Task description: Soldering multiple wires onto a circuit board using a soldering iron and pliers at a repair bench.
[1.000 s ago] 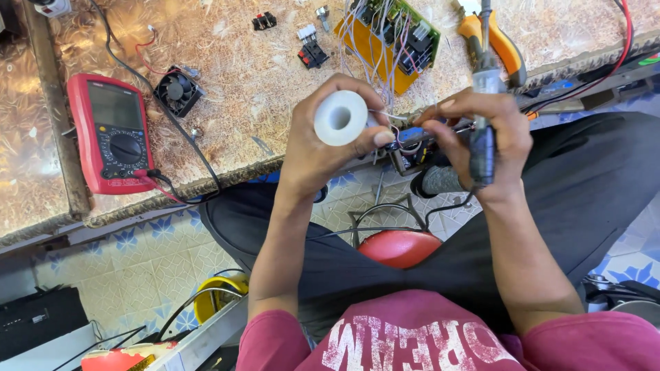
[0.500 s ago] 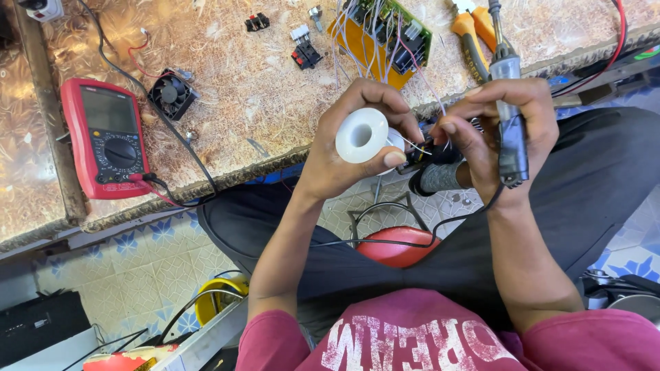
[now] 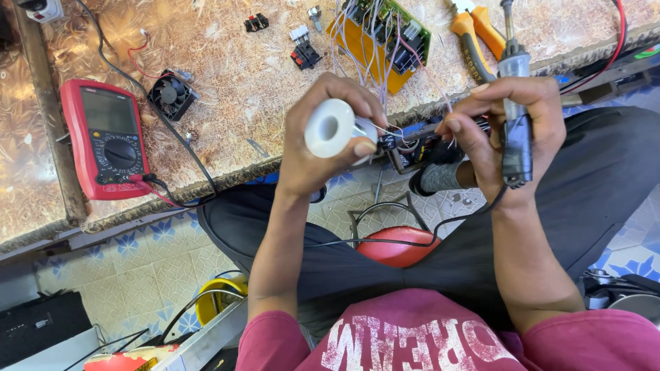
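My left hand [image 3: 323,148] grips a white spool of solder wire [image 3: 331,128], held up in front of the bench edge. A thin strand of solder runs from the spool rightward to my right hand [image 3: 502,134]. That hand holds a soldering iron [image 3: 515,113] upright in its palm, tip pointing away from me, while its thumb and forefinger pinch the strand's end. The iron's black cord [image 3: 412,240] loops down across my lap. Both hands hover just below a green and yellow circuit board [image 3: 385,38] with many thin wires.
On the mottled bench [image 3: 227,103] lie a red multimeter [image 3: 106,141] with leads, a small black fan [image 3: 170,96], small connectors [image 3: 302,51] and orange-handled pliers [image 3: 474,38]. Below are a red stool [image 3: 395,251], tiled floor and a yellow reel [image 3: 216,306].
Both hands have drifted slightly right and apart. The right fingers have drawn the solder strand out from the spool, which has tilted so its hole faces the camera.
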